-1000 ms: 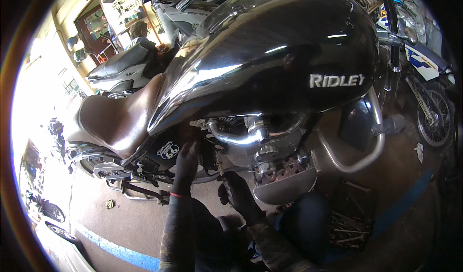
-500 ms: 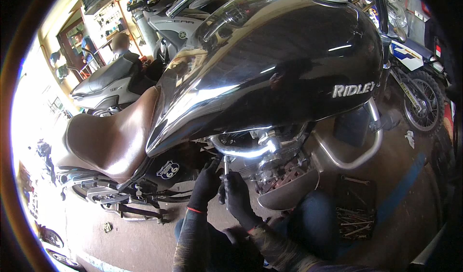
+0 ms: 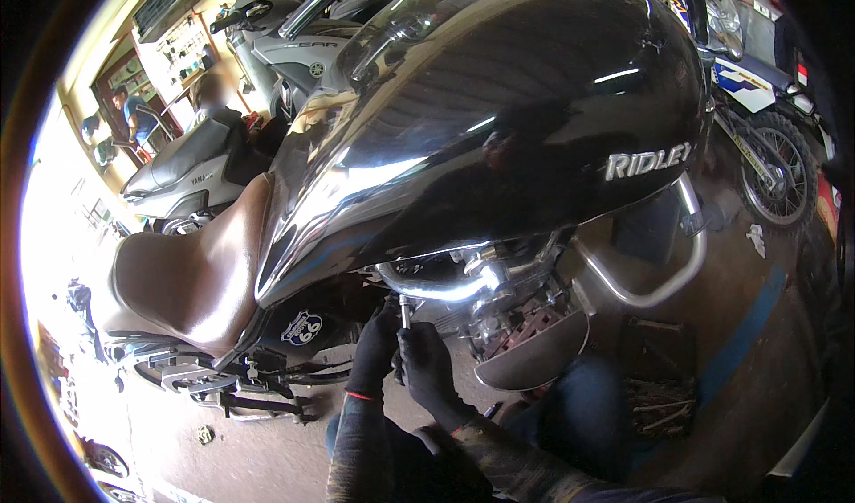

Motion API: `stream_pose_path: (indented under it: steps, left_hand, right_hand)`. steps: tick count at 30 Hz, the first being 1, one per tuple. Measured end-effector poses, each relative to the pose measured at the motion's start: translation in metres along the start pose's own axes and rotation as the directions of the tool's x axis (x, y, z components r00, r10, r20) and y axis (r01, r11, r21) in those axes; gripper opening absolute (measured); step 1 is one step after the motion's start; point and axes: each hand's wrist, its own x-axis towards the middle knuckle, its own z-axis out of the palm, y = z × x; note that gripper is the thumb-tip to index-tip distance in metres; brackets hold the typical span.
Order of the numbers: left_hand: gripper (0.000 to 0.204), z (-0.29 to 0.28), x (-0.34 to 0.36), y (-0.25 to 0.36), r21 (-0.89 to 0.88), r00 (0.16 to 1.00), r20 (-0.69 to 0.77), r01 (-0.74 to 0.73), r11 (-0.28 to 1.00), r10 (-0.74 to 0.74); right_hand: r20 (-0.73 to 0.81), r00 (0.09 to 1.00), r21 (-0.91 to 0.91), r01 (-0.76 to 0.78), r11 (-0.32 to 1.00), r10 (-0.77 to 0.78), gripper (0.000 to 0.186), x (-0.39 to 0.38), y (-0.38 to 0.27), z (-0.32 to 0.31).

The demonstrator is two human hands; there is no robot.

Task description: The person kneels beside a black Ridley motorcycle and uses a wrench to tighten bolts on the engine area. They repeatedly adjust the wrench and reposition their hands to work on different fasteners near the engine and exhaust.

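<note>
Both my hands wear black gloves and are together low on the motorcycle's side, under a bent chrome pipe (image 3: 441, 289). My right hand (image 3: 427, 365) is wrapped round a tool with a straight silver shaft (image 3: 405, 314); its upper end meets the area just below the pipe, and its lower part is hidden in the glove. Close beside it on the left, my left hand (image 3: 378, 351) reaches up with bent fingers near the shaft's top. What those fingers hold is hidden. Above them curves the glossy black fuel tank (image 3: 534, 111), with a brown seat (image 3: 196, 276) to the left.
A dark footboard (image 3: 534, 356) juts out right of my hands, near my knee. A tray of wrenches (image 3: 659, 405) lies on the floor at the right. A chrome guard bar (image 3: 659, 294) projects ahead of it. Other motorcycles stand behind, with people at the far left.
The view has shifted slightly. My right hand has turned a little on the tool and sits nearer the shaft's top. The left hand stays by the same spot under the pipe.
</note>
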Motion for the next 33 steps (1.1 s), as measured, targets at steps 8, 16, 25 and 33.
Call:
stream_pose_path:
  steps: [8,16,25,33]
  left_hand:
    - [0.061,-0.003,-0.003,-0.006,-0.254,0.999,0.001,0.053,0.966,-0.055]
    - [0.046,-0.006,-0.008,-0.013,-0.099,0.998,-0.045,-0.047,0.994,0.043]
    - [0.032,-0.016,-0.034,0.008,0.291,0.969,-0.234,-0.009,0.957,0.081]
    - [0.041,0.026,-0.128,0.065,-0.103,0.931,-0.123,0.331,0.938,-0.343]
  right_hand:
    - [0.16,0.987,0.208,-0.05,0.977,0.016,0.034,0.006,0.011,-0.008]
    - [0.219,0.971,0.234,-0.143,0.962,0.091,0.038,0.014,0.009,-0.018]
    - [-0.053,0.992,-0.146,0.11,0.983,-0.119,0.021,0.014,0.007,-0.004]
    - [-0.033,0.99,-0.171,0.13,0.977,-0.138,0.02,0.017,0.007,-0.017]
